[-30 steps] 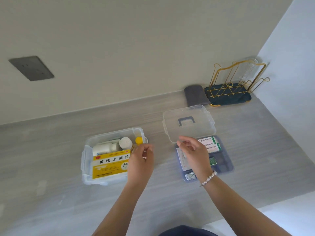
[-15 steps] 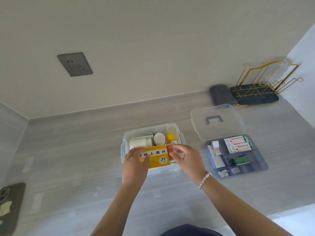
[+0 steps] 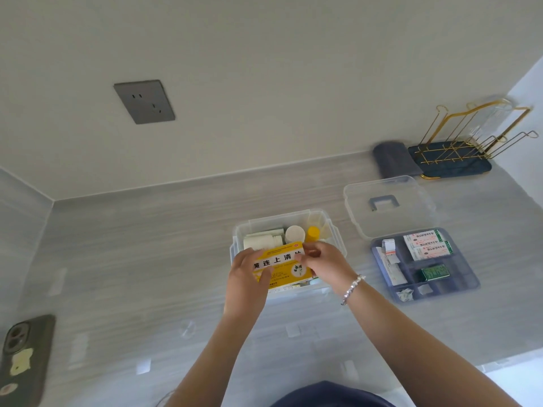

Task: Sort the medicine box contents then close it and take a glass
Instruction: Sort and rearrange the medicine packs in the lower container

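The grey counter carries the open clear medicine box at its middle, with its lid and the blue divider tray laid off to the right, likely so the deep compartment stays reachable during sorting; the glass hangs on the gold rack in the far corner. Both hands pinch the yellow carton over the box's near side, the left hand on its left edge and the right hand on its right end, seemingly to steer it flat among the white bottles.

Wall socket, phone on counter, grey cloth.
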